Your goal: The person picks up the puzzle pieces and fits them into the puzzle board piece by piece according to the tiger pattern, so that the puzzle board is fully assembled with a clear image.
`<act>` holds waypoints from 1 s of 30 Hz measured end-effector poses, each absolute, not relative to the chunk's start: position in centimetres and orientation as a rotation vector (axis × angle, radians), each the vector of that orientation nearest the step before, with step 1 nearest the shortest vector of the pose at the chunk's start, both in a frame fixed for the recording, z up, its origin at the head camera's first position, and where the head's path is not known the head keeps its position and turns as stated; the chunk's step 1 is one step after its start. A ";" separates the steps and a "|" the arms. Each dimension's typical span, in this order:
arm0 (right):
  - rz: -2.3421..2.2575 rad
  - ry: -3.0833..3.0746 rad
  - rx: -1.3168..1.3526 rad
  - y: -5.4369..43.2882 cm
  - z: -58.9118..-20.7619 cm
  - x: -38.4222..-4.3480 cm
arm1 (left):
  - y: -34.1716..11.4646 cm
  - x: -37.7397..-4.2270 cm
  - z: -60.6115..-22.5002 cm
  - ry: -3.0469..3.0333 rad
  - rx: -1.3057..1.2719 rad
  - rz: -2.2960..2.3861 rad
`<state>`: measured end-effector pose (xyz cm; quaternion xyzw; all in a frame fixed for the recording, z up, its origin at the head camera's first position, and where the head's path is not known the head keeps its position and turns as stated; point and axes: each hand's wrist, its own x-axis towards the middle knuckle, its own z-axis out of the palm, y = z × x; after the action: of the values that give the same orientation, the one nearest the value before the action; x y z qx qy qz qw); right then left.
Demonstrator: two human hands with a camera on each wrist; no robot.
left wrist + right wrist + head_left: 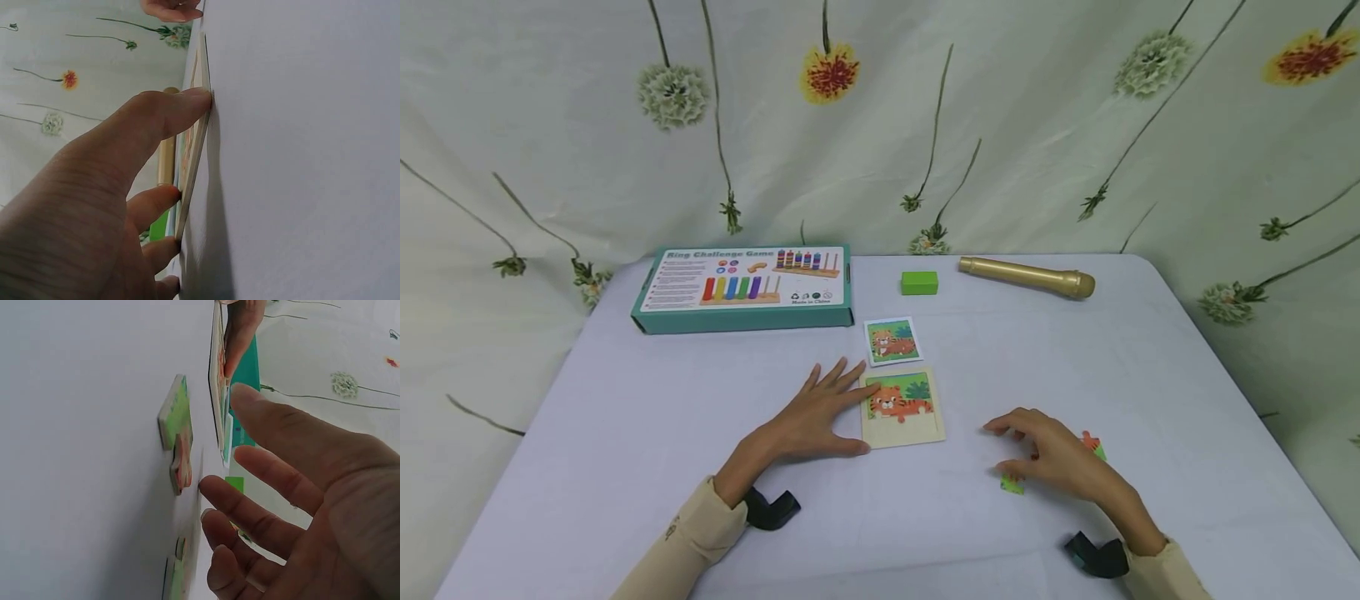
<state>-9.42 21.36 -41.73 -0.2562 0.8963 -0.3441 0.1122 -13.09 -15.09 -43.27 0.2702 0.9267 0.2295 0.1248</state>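
My left hand (pixel 816 417) steadies a square wooden tiger puzzle board (pixel 902 433), fingers spread, the index finger over its picture and the thumb at its lower left corner. The board's upper part shows the tiger's head and body; its lower strip is bare wood. In the left wrist view the thumb (pixel 169 112) touches the board's near edge. My right hand (pixel 1048 450) hovers above the cloth with loosely bent fingers and holds nothing. Below its thumb lies a green-and-orange puzzle piece (pixel 175 415). A second piece (pixel 1094 446) shows partly behind the hand.
A tiger picture card (pixel 893 341) lies just beyond the board. Farther back are a teal Ring Challenge Game box (pixel 741 287), a green block (pixel 919 283) and a gold microphone-shaped object (pixel 1026 277). White cloth (pixel 760 392) covers the table; a floral curtain (pixel 880 125) hangs behind.
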 end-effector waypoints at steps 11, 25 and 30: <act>-0.955 2.701 -0.727 22.8 -42.0 -7.3 | -15.0 -13.1 -43.2 2.699 0.787 0.650; -0.827 2.822 -0.755 22.9 -42.7 -6.5 | -15.0 -13.2 -43.4 2.705 0.791 0.639; -0.829 2.804 -0.772 22.9 -42.6 -6.6 | -15.0 -13.2 -43.4 2.707 0.785 0.635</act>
<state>-6.64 22.93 -42.64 -0.2550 0.9255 -0.2737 0.0587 -13.16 -15.00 -43.37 0.2696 0.9295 0.2181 0.1258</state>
